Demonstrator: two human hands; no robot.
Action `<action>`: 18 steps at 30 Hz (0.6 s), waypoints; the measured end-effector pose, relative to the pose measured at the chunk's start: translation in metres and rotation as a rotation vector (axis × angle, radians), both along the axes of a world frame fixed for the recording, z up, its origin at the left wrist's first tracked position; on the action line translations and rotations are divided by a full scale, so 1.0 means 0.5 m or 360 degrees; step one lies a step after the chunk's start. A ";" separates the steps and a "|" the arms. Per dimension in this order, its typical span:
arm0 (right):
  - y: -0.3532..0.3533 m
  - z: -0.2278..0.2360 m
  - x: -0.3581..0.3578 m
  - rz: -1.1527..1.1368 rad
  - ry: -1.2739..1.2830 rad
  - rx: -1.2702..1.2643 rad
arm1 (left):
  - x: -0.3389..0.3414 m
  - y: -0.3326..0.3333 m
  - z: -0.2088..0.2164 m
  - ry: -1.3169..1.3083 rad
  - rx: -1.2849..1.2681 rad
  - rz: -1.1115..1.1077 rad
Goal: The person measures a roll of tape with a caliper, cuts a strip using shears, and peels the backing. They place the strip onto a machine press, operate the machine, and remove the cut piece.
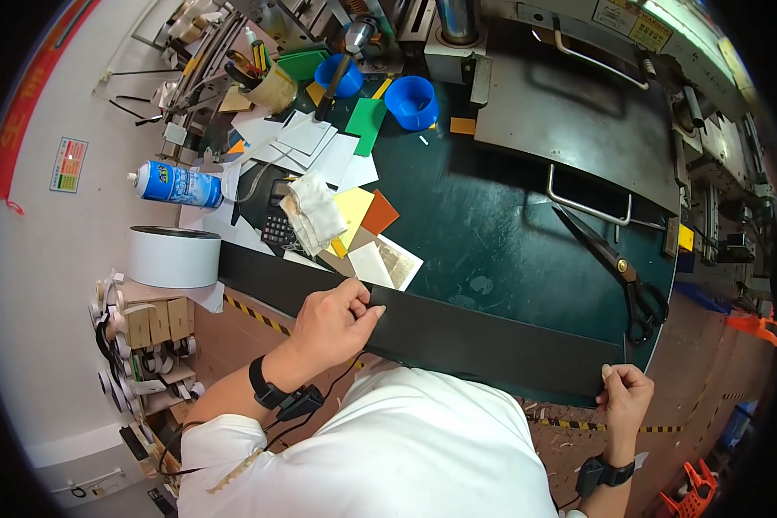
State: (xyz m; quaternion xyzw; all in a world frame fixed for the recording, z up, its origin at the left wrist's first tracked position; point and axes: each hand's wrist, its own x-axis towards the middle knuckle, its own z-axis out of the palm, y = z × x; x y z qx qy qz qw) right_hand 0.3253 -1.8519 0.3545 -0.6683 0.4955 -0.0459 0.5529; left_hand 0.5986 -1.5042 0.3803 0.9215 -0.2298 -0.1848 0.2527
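A long black strip [492,332] stretches along the front edge of the dark green table, in front of my body. My left hand [332,324] pinches it near its middle, thumb and fingers closed on the upper edge. At the right end, my right hand [623,393] grips the strip's corner between thumb and fingers. The strip's left end reaches a large white roll with a black top edge [174,259]; how they join cannot be made out. Large black-handled scissors [623,266] lie just beyond the strip's right end, blades pointing away.
A metal plate with two handles [578,121] fills the back right. Blue bowls [411,104], a pen holder [272,89] and paper pieces [311,142] sit at the back left. A folded white cloth [313,211] lies by a calculator [276,230]. A spray can [179,184] stands left.
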 end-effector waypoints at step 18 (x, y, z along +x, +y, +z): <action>0.018 0.014 0.013 0.0018 -0.0037 -0.0145 | -0.069 -0.144 -0.044 -0.0442 -0.0025 -0.1811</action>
